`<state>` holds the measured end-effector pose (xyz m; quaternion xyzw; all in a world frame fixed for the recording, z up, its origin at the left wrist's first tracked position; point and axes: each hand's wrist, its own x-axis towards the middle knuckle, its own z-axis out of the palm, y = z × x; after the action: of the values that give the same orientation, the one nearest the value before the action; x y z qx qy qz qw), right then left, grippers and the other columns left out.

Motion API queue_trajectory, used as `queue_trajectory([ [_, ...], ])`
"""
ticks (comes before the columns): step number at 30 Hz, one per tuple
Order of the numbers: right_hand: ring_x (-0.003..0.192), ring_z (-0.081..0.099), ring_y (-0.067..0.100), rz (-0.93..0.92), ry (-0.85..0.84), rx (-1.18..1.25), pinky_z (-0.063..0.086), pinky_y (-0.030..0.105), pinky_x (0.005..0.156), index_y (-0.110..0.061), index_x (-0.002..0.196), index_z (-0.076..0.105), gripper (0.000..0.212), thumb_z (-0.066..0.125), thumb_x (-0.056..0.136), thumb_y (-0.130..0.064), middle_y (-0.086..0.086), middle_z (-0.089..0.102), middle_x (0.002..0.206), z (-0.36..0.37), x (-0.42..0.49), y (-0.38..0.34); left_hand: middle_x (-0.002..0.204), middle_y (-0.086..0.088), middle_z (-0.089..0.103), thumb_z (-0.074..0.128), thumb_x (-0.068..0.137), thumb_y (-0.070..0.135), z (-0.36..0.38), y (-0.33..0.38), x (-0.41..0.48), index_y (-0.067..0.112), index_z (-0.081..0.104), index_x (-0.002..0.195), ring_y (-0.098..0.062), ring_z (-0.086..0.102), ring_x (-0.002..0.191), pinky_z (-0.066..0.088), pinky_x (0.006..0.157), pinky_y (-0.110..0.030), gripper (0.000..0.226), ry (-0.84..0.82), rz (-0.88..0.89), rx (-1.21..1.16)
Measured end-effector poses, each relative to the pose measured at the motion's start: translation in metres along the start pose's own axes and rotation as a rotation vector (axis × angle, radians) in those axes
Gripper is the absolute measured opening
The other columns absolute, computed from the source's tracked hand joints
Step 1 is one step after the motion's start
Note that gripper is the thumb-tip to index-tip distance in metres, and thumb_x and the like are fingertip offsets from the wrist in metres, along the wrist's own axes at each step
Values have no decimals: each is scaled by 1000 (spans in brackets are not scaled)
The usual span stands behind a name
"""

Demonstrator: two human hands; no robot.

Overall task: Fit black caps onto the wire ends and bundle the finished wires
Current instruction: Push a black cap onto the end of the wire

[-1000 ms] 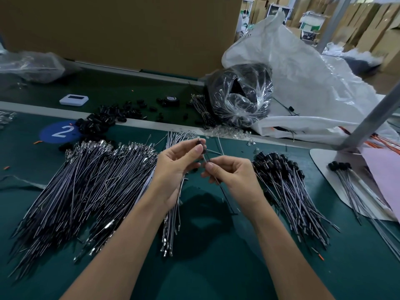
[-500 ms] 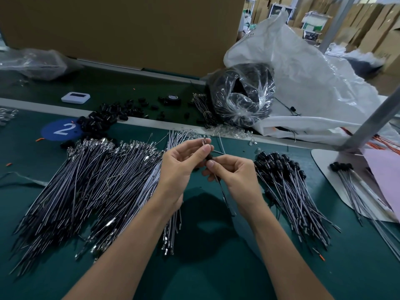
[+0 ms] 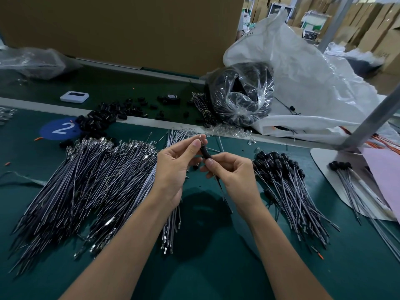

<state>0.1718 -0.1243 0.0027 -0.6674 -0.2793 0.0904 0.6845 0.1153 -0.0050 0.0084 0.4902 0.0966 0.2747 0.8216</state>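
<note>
The table mat (image 3: 205,267) is dark green, bearing a blue disc (image 3: 61,128) with a white 2. Right of the disc lie loose black caps (image 3: 101,119); below it, grey-and-black wires (image 3: 86,180) with silver tips; above it, a white device (image 3: 74,96); far right, a white bag (image 3: 313,83) and pink sheet (image 3: 387,169).

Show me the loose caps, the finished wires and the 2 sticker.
Loose caps (image 3: 101,119): head view, middle of the pile.
Finished wires (image 3: 290,191): head view, middle of the heap.
Sticker (image 3: 61,128): head view, on its numeral.
</note>
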Motion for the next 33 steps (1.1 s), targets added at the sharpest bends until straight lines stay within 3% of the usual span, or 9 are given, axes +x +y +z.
queue_trajectory([
  [6, 66, 69, 12, -13, -1, -43, 52, 21, 65, -4, 88, 74, 6, 69, 86, -2, 9, 75, 75, 0, 1, 1, 93, 3, 75, 67, 73, 18, 0, 1, 0, 16, 75, 94, -8, 66, 85, 54, 79, -20, 23, 9, 7, -50],
  [15, 65, 69, 13, -59, 9, -82, 52, 20, 64, -9, 86, 75, 10, 68, 88, -2, 7, 75, 75, 1, 1, 5, 81, 0, 76, 70, 67, 13, -1, 5, 0, 16, 78, 77, -8, 70, 76, 54, 69, -17, 14, 46, -17, -130],
  [24, 62, 65, 12, -116, -6, -195, 53, 21, 64, -7, 89, 76, 12, 65, 90, -3, 4, 76, 76, 2, -1, 7, 83, -5, 76, 70, 68, 11, -2, 6, 0, 13, 79, 78, -11, 71, 77, 56, 70, -19, 13, 44, -47, -175],
  [29, 64, 67, 19, -142, 13, -250, 57, 31, 64, -10, 89, 77, 11, 67, 90, -5, 0, 75, 76, 2, 0, 6, 86, -7, 76, 71, 68, 14, -4, 5, 0, 15, 80, 79, -13, 71, 81, 57, 75, -21, 14, 31, -49, -168],
  [33, 62, 66, 12, -145, 4, -268, 55, 26, 63, -11, 89, 77, 12, 67, 90, -5, -1, 75, 75, 2, -1, 6, 86, -8, 76, 71, 71, 14, -4, 4, 0, 16, 80, 80, -13, 71, 81, 56, 72, -21, 13, 9, -51, -168],
])
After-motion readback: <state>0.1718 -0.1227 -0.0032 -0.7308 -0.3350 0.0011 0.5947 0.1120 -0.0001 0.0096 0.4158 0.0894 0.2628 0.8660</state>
